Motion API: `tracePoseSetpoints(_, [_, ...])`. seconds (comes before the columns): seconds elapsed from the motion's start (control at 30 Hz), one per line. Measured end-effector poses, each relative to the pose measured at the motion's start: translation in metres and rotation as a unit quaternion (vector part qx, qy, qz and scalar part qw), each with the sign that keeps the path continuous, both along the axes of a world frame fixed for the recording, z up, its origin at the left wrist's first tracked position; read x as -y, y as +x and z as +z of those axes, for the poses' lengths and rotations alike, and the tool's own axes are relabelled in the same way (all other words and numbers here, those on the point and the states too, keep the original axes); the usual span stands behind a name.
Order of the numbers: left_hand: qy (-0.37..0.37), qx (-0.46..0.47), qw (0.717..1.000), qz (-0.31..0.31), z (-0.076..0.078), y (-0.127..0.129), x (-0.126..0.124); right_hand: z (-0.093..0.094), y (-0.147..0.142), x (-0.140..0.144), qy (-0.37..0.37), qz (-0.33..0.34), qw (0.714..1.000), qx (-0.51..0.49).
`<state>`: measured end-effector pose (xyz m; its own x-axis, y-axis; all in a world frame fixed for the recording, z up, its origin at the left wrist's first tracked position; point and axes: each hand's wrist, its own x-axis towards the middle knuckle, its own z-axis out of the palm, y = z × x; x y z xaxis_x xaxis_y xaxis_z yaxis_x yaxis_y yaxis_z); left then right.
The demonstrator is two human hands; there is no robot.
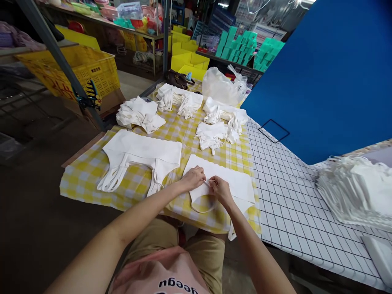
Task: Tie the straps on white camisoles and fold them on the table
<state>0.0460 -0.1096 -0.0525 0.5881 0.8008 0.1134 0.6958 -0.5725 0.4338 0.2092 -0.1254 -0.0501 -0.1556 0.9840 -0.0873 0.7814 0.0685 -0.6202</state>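
Pinching a thin white strap (210,182) between both hands, left hand (192,178) and right hand (219,190) meeting at lower centre of the frame. Pressing down the white cloth piece (235,183), lying flat on the yellow checked tablecloth (82,175), keeping it steady. Sitting apart at left, a finished-looking stack (141,151).

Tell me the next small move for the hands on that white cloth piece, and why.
Probably fold the strap in flat onto the white cloth piece. Both the left hand and right hand pinch at its near edge, where a strap loop hangs loose.
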Motion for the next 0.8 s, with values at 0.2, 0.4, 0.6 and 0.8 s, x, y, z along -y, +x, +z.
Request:
tracePoseSetpoints(0.2, [-0.053, 0.055, 0.997, 0.027, 0.002, -0.001, -0.007, 0.007, -0.006, -0.004, 0.028, 0.045, 0.996, 0.078])
tracePoseSetpoints(0.4, [-0.058, 0.055, 0.996, 0.025, 0.000, -0.001, -0.011, 0.009, -0.008, -0.007, 0.036, 0.052, 0.989, 0.137])
tracePoseSetpoints(0.6, [-0.058, 0.056, 0.997, 0.011, 0.003, -0.002, -0.012, 0.012, -0.014, -0.008, 0.039, 0.039, 0.987, 0.149])
tracePoseSetpoints(0.8, [-0.060, 0.036, 0.997, 0.014, 0.004, 0.000, -0.014, 0.010, -0.023, -0.012, 0.044, 0.006, 0.993, 0.107])
